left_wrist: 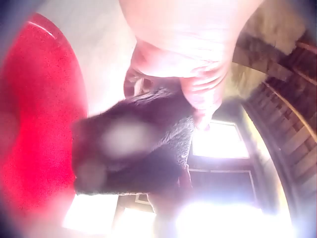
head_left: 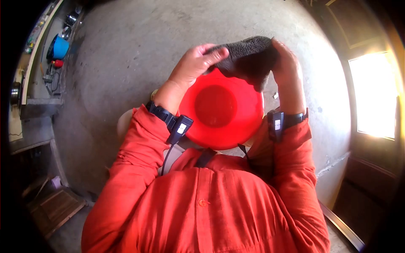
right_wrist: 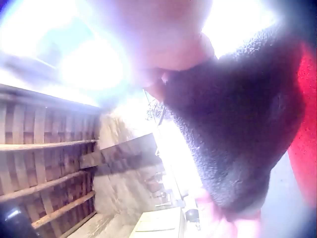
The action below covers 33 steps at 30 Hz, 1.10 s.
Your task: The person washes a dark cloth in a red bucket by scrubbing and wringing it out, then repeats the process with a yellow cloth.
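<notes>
Between both hands hangs a dark grey towel-like cloth, fuzzy on its top face and bunched up, its lower edge drooping. My left hand pinches the left end, thumb lying over the top. At the other end my right hand grips the cloth from the side, its fingers mostly hidden behind the fabric. Below is a red basin, with a darker round patch at its bottom. In the left wrist view the cloth overlaps the red basin. The right wrist view shows the cloth stretching away from the right hand.
The basin stands on a grey concrete floor, close before the person's legs. Along the left wall, a blue bucket-like container sits on a shelf unit. A bright window is at the right, and a wooden board lies lower left.
</notes>
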Motion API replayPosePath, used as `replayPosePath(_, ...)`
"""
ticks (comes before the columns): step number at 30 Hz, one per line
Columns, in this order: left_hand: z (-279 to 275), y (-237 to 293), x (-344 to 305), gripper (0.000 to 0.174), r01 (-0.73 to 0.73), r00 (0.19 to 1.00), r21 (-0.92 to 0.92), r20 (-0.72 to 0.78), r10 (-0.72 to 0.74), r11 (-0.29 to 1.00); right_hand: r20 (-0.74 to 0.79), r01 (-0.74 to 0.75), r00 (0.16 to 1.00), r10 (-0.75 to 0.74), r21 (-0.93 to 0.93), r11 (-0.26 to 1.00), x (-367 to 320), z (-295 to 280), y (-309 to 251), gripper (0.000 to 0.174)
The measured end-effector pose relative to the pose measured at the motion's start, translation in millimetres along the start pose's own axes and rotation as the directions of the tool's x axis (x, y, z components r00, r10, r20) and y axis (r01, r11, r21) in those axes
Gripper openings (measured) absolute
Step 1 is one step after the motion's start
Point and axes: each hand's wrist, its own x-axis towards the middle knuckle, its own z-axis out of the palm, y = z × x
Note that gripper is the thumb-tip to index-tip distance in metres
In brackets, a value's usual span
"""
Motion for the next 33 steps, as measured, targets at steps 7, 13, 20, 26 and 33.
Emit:
replayPosePath(7, -8, -8, 6, 0.044, 0.068, 0.946, -0.637, -0.204, -0.253, 0.768, 0.145, -0.376, 0.921, 0.361, 0.087, 0.923, -23, 80, -48, 0.019)
replayPosePath(13, -17, -51, -14, 0.038, 0.206, 0.975, -0.723, 0.093, -0.203, 0.659, 0.529, 0.624, 0.779, -0.336, -0.601, 0.499, -52, 152, -34, 0.017)
replayPosePath(20, 33, -33, -24, 0.014, 0.081, 0.95, -0.63, -0.187, -0.252, 0.773, 0.205, 0.269, 0.96, -0.19, -0.86, 0.433, -11, 128, 1, 0.023)
replayPosePath(26, 27, -41, -21, 0.019, 0.081, 0.901, -0.772, -0.214, -0.377, 0.631, 0.487, 0.55, 0.811, -0.324, -0.823, 0.14, -38, 154, -3, 0.026)
replayPosePath(33, 13, -55, -2, 0.022, -0.05, 0.986, -0.339, -0.169, -0.009, 0.94, 0.443, 0.447, 0.857, -0.265, -0.893, -0.048, -35, 147, -4, 0.027)
